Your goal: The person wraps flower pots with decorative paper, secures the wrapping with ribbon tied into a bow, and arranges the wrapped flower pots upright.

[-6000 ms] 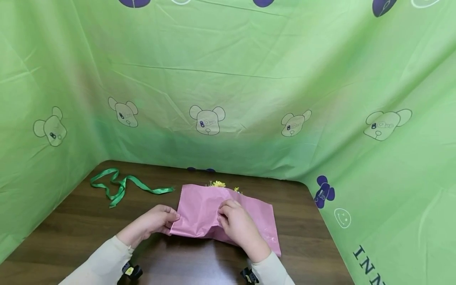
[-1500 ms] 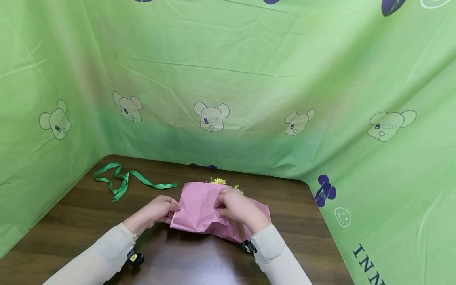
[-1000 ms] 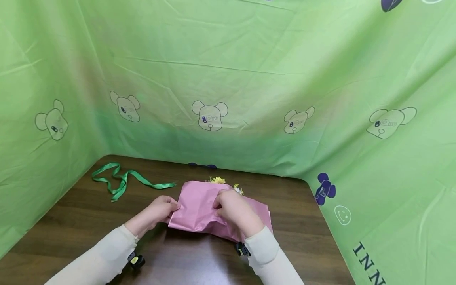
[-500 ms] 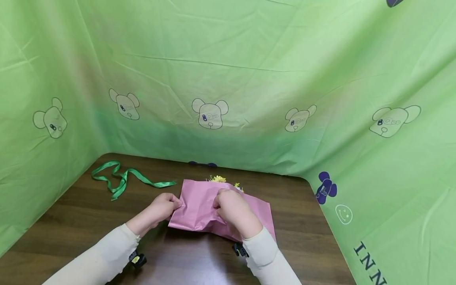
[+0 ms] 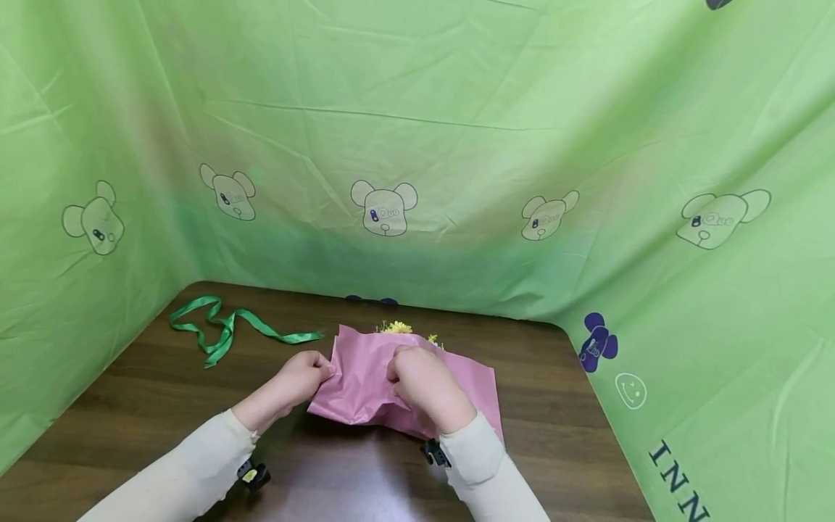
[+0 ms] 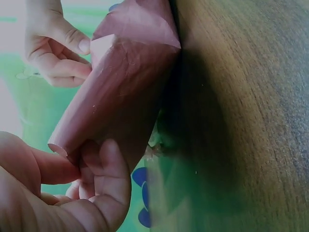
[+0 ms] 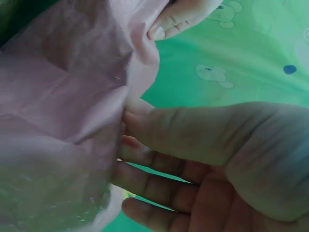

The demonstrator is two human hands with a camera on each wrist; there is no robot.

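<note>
Pinches pink paper (image 5: 362,380), bottom middle of the frame, with left hand (image 5: 303,376) and right hand (image 5: 425,386); best to fold slowly, hold lightly, and not squash the yellow flowers (image 5: 397,328).

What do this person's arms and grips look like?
The cream fabric left sleeve and cream fabric right sleeve are plain. A black left-wrist device shows a small yellow patch; a black right-wrist device is also worn. Left grip and right grip are ungloved.
</note>
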